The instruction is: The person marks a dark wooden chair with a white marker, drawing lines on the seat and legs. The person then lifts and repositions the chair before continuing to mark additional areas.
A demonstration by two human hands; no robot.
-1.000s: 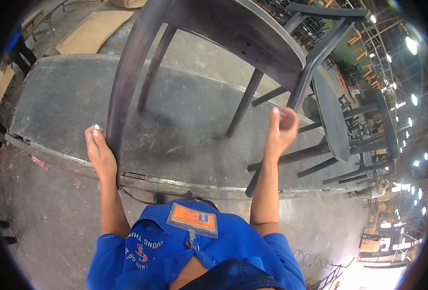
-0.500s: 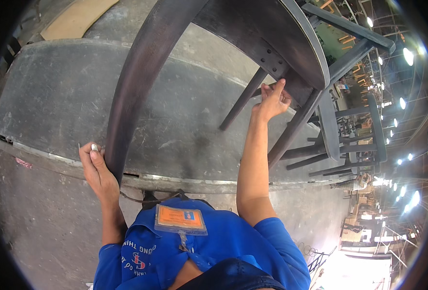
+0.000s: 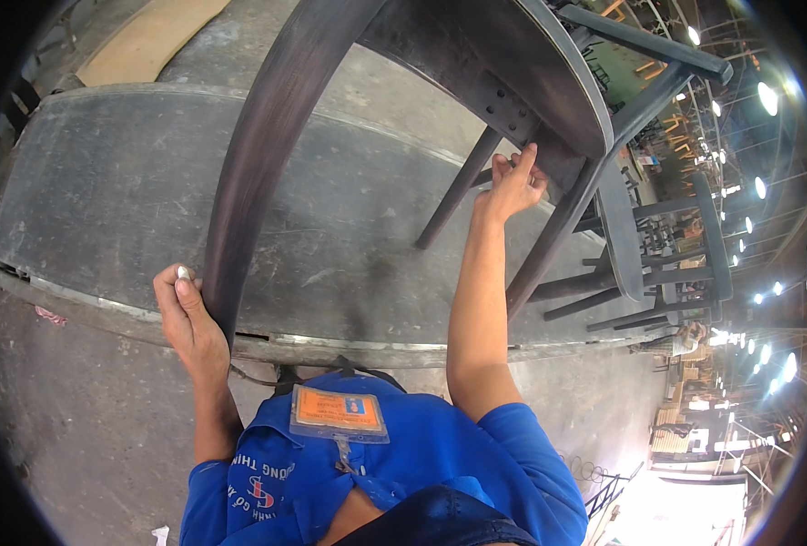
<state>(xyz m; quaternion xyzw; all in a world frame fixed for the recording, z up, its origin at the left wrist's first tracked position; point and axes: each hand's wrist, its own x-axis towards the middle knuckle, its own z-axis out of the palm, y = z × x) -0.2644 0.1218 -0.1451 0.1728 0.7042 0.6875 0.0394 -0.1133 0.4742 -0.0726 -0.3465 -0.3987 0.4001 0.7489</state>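
Observation:
A dark-stained wooden chair [image 3: 462, 55] lies tipped on the worktable, its legs and curved parts spread above my arms. Beside the lower end of its long curved leg [image 3: 262, 146], my left hand [image 3: 194, 328] is closed, pinching a small white piece [image 3: 183, 272] between thumb and fingertips. My right hand [image 3: 511, 189] reaches up to the chair's dark rail [image 3: 558, 159]. One finger is stretched out against the wood, just below several dark round holes or screw heads [image 3: 518, 113], while the other fingers are bent.
The grey worktable [image 3: 130, 182] runs across in front of me, its metal-trimmed edge near my waist. More dark chairs [image 3: 622, 237] stand to the right. A pale curved board [image 3: 148, 41] lies at the far left. Bright hall lights line the right side.
The view has shifted slightly. My left hand stays beside the curved leg with the white piece, and my right fingertip remains at the rail.

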